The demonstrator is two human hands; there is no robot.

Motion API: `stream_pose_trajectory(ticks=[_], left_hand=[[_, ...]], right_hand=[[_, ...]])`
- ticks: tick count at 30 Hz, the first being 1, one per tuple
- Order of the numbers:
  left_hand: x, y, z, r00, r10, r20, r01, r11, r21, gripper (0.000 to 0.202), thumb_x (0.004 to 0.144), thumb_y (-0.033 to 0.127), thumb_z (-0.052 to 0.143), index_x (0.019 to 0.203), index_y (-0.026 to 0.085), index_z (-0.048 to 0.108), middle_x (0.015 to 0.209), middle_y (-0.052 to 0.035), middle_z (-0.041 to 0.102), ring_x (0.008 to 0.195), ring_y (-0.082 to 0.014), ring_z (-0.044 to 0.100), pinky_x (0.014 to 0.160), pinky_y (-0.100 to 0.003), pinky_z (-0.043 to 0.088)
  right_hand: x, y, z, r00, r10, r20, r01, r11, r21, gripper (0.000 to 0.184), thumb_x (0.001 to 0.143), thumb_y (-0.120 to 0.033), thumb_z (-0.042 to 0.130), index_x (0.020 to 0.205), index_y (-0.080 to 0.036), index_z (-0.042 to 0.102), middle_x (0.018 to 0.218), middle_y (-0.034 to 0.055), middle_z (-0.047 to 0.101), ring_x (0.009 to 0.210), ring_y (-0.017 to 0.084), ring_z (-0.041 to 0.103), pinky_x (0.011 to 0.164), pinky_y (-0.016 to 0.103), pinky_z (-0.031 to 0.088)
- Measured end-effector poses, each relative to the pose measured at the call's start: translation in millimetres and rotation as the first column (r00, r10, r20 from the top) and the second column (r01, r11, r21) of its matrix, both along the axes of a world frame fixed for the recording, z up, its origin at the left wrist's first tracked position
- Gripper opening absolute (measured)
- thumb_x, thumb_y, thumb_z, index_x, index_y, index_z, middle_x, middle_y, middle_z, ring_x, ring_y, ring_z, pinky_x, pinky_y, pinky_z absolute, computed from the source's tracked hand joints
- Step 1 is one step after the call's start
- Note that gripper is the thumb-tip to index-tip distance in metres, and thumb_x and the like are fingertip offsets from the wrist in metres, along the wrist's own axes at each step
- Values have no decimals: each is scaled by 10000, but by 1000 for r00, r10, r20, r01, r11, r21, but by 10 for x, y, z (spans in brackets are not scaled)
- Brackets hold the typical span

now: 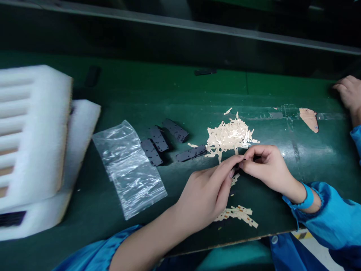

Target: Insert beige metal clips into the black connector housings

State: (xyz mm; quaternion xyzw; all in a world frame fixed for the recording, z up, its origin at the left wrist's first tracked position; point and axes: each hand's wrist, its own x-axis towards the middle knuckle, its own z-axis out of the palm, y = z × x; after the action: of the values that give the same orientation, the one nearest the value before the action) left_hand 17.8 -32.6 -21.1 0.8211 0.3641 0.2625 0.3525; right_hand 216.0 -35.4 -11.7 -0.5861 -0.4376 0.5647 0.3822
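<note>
My left hand reaches in from the bottom, its thumb and fingers pinched together. Tip to tip with it, my right hand is also pinched, a blue band round its wrist. A small dark piece shows between the two sets of fingertips; mostly covered, its kind is unclear. Just beyond my hands lies a heap of thin cream-coloured strips. A smaller group of strips with brownish marks lies near the table edge, partly behind my left hand. Several black rectangular plastic parts lie left of the heap.
A clear plastic bag lies flat on the green table. White foam trays are stacked at the left. A brown scrap lies at the right, near another person's hand. One black part lies at the back.
</note>
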Motion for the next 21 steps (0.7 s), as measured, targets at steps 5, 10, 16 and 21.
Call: stream_pose_trajectory(ticks=[5, 10, 16, 21], left_hand=[[5, -9, 33, 991, 84, 109, -61, 979, -195, 403, 1021, 117, 485, 1412, 202, 531, 866, -15, 763, 674, -143, 734, 546, -211, 540], [19, -14, 69, 975, 154, 160, -91, 935, -344, 393, 1032, 166, 502, 1420, 213, 543, 733, 24, 708, 633, -132, 718, 526, -194, 524], [32, -12, 40, 970, 157, 184, -72, 914, -400, 393, 1035, 170, 505, 1424, 209, 545, 750, 21, 725, 679, -140, 731, 577, -225, 542], [28, -3, 67, 962, 159, 223, -35, 879, -476, 392, 1032, 179, 516, 1421, 200, 555, 754, 12, 726, 703, -158, 739, 643, -263, 575]], right_hand=[[-8, 1, 17, 997, -62, 38, 59, 996, 62, 82, 729, -258, 755, 766, -197, 714, 653, -14, 650, 598, 131, 571, 550, 256, 464], [-23, -15, 18, 999, -31, 34, 28, 996, 79, 67, 742, -232, 769, 772, -188, 729, 646, -17, 647, 584, 122, 568, 527, 241, 449], [-31, -46, -9, 999, -35, 7, 34, 996, 78, 15, 757, -196, 737, 744, -195, 731, 657, -11, 674, 591, 129, 595, 552, 254, 483], [-13, -56, -19, 999, -48, 1, 48, 993, 104, 67, 771, -136, 719, 740, -193, 738, 678, -7, 703, 605, 129, 630, 566, 245, 493]])
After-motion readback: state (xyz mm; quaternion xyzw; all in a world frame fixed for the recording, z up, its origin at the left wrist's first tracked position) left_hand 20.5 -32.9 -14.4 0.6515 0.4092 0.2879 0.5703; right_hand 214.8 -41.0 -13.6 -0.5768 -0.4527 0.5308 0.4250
